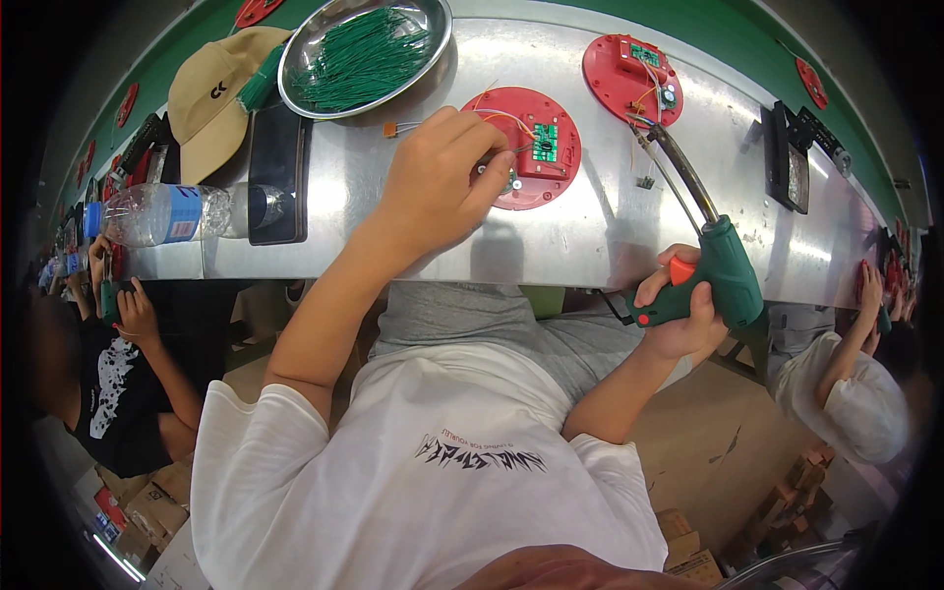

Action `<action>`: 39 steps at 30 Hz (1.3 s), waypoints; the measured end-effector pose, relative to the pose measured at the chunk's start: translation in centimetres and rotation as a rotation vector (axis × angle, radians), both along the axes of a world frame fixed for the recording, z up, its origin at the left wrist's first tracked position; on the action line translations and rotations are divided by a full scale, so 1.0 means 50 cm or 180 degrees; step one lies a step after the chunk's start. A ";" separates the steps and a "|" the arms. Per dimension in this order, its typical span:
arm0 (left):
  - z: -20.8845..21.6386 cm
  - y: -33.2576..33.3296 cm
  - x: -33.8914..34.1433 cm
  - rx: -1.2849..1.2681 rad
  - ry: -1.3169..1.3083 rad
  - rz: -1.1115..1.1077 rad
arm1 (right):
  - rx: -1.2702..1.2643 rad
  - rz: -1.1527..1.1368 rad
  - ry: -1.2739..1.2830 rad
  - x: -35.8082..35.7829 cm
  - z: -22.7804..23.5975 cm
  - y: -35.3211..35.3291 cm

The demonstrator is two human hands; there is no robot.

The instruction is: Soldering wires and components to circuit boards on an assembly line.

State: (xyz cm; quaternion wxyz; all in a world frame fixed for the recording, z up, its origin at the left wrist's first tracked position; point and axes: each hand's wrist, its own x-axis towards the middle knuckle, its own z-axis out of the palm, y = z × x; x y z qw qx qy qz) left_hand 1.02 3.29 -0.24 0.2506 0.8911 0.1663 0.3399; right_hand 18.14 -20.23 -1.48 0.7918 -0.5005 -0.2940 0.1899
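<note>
My left hand (444,175) is over the left part of a round red plastic housing (557,110) on the metal bench. Its fingers are pinched together by thin wires; what they hold is hidden. A small green circuit board (545,144) sits in the housing, with wires running from it to an orange connector (390,130). My right hand (686,320) grips a green soldering gun (736,270) by its handle, a finger at the orange trigger. The gun's long metal tip points up and left, near the lower edge of a second red housing (605,84) with its own board and wires.
A metal bowl (442,44) of green wires stands at the back left. Near it lie a tan cap (206,103), a black phone (277,182) and a plastic bottle (147,213). A black tray (787,162) lies at right. Other people sit at both sides.
</note>
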 end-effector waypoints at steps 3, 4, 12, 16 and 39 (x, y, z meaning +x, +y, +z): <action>0.003 -0.001 -0.001 -0.0012 0.0086 -0.0022 | 0.0036 0.0027 -0.0026 0.005 -0.006 -0.008; 0.004 -0.002 -0.002 -0.0022 0.0107 -0.0053 | 0.0072 0.0062 -0.0054 0.007 -0.010 -0.011; 0.008 -0.006 -0.001 0.0083 0.0207 -0.0038 | 0.0154 -0.0413 0.0151 0.025 -0.016 -0.024; 0.017 0.009 0.001 0.0505 0.0003 0.0045 | 0.0098 -0.0819 0.0268 0.036 -0.006 -0.003; 0.039 0.087 0.392 0.0710 0.1558 0.0590 | 0.0385 -0.1366 0.0755 0.021 -0.005 0.013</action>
